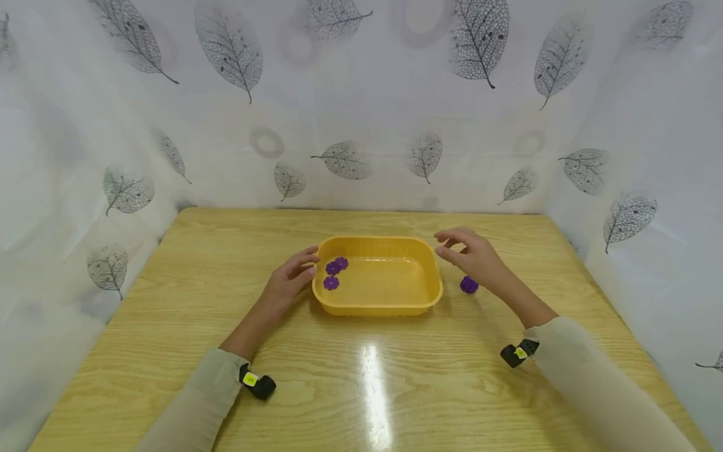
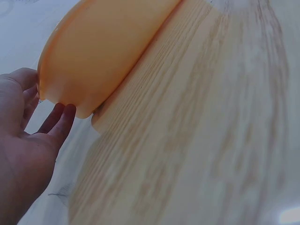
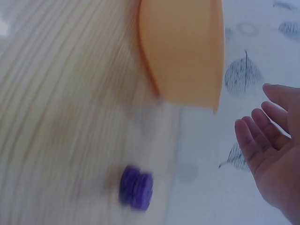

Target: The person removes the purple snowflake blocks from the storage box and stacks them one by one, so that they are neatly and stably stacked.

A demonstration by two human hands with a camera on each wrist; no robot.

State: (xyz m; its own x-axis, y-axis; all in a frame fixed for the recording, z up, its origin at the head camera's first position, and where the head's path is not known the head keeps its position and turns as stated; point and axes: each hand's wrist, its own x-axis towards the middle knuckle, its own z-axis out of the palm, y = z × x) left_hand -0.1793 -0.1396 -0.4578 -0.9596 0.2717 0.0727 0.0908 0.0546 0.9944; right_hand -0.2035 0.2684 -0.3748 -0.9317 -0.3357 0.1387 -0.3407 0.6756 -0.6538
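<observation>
A yellow plastic tub (image 1: 377,309) sits on the table. Inside its left end lie several flat purple flower-shaped pieces (image 1: 331,283), some overlapping. My left hand (image 1: 284,280) is at the tub's left end, and in the left wrist view its fingertips (image 2: 70,108) touch the outside wall. Off the right end, my right hand (image 1: 473,256) hovers with loosely bent fingers and holds nothing. A small purple piece (image 1: 469,285) stands on the table below that hand; the right wrist view shows it as two thick ridged discs side by side, blurred.
The wooden table (image 1: 316,376) carries a bright light reflection toward its front. Behind it and along both sides hangs a pale sheet (image 1: 361,113) printed with grey leaves. A black wrist camera (image 1: 260,385) is strapped over each sleeve.
</observation>
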